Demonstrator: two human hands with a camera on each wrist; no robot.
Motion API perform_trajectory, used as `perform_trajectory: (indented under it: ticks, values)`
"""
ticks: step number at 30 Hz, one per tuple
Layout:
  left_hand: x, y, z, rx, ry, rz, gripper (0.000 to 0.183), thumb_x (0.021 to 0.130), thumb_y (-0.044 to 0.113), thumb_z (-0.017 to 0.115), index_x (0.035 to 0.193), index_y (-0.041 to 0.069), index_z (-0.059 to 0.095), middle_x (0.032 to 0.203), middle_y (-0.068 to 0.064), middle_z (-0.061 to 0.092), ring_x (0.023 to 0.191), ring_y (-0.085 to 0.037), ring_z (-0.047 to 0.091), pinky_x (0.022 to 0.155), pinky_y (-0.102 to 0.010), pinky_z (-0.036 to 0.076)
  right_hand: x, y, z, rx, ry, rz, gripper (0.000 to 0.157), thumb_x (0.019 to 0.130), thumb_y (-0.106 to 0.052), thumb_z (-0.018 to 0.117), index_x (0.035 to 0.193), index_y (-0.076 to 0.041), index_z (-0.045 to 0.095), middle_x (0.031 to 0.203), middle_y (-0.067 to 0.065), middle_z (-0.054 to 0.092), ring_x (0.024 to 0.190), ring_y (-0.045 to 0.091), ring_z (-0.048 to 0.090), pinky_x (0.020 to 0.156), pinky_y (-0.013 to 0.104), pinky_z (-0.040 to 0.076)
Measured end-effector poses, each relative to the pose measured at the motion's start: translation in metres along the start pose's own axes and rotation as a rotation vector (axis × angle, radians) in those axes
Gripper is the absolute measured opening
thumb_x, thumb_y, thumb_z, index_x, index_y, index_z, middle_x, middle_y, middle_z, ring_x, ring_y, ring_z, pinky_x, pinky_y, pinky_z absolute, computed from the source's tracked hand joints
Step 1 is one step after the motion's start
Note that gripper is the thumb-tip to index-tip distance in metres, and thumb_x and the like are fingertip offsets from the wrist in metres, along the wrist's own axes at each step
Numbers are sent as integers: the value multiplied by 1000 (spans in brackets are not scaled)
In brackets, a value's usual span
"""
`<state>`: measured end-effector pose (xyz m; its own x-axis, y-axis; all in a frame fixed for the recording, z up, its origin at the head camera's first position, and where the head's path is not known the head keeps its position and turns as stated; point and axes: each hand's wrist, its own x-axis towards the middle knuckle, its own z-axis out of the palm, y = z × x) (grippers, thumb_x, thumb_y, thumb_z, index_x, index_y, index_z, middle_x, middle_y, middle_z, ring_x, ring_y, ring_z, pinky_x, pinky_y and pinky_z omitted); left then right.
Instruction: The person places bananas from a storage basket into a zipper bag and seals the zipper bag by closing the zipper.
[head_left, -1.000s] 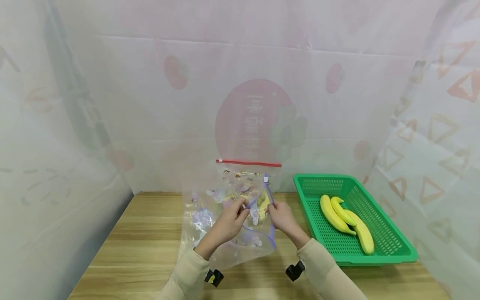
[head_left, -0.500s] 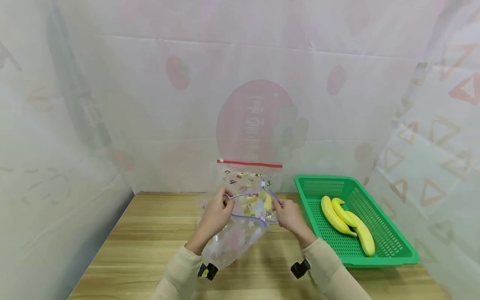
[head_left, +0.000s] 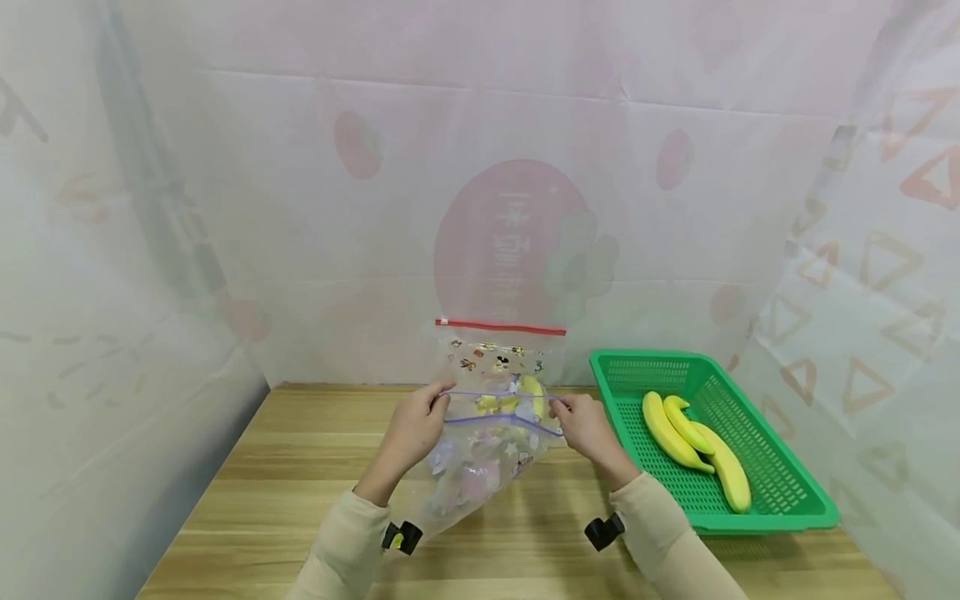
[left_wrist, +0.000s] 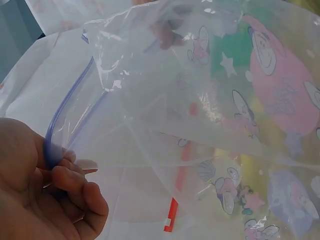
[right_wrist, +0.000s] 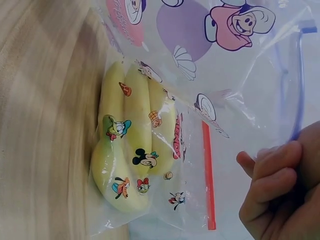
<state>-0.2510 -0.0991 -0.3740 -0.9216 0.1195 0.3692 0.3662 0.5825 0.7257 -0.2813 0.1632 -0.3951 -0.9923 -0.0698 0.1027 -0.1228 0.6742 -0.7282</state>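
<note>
A clear zip bag (head_left: 472,475) with cartoon prints and a purple zip edge hangs between my hands. My left hand (head_left: 417,425) pinches the left end of its mouth, and the purple strip runs between thumb and fingers in the left wrist view. The right end is pinched by my right hand (head_left: 587,427). The two purple edges stand apart, so the mouth gapes. Behind it stands a second clear bag (right_wrist: 192,200) with a red zip strip (head_left: 501,327). Several yellow bananas (right_wrist: 137,105) lie inside that second bag, partly covered by the purple-edged one.
To the right sits a green perforated basket (head_left: 757,527) with 3 bananas (head_left: 670,435) in it. The wooden table (head_left: 262,500) ends at a printed cloth wall (head_left: 360,233) behind and at the sides.
My hands have drawn apart, the left moving left and the right slightly right. The purple-edged bag's mouth has spread and been pulled level between them. The red-zip bag and basket stay put.
</note>
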Motion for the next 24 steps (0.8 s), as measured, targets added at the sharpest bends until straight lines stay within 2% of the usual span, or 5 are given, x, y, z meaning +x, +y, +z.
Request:
perform_trajectory:
  ticks: [6,9,15,20,24]
  values:
    - [-1,0,-1,5,-33,-15,27,97,6,48,118,-2,63,66,-3,50,43,-9,30,43,-23,30,1,-1,-1,-49,2,-8,32,100,-20,46,91,-4,73,63,4,58,40,10,34,40,26,32]
    - [-1,0,1,4,-43,-19,26,97,6,48,115,-2,65,62,-2,47,43,-9,30,42,-23,29,0,-3,0,-44,-6,-7,32,100,-21,46,89,-5,73,57,4,56,39,10,37,39,25,32]
    - [0,1,14,25,-25,48,17,94,6,51,87,6,67,58,3,42,47,-8,34,45,-23,30,-4,-9,1,-15,-50,-22,34,99,-21,47,79,-8,71,46,3,49,36,10,40,36,24,33]
    - [-1,3,24,-19,-45,62,21,96,7,50,76,8,58,57,3,40,45,-8,33,42,-21,29,-7,-13,4,-4,-103,-20,36,99,-23,46,79,-9,73,64,2,65,35,10,40,36,23,34]
    - [-1,5,29,-30,-60,51,22,97,9,49,78,8,60,56,3,43,43,-7,32,41,-21,28,-8,-14,8,24,-165,3,43,100,-26,44,73,-4,68,52,-1,54,35,11,38,37,23,32]
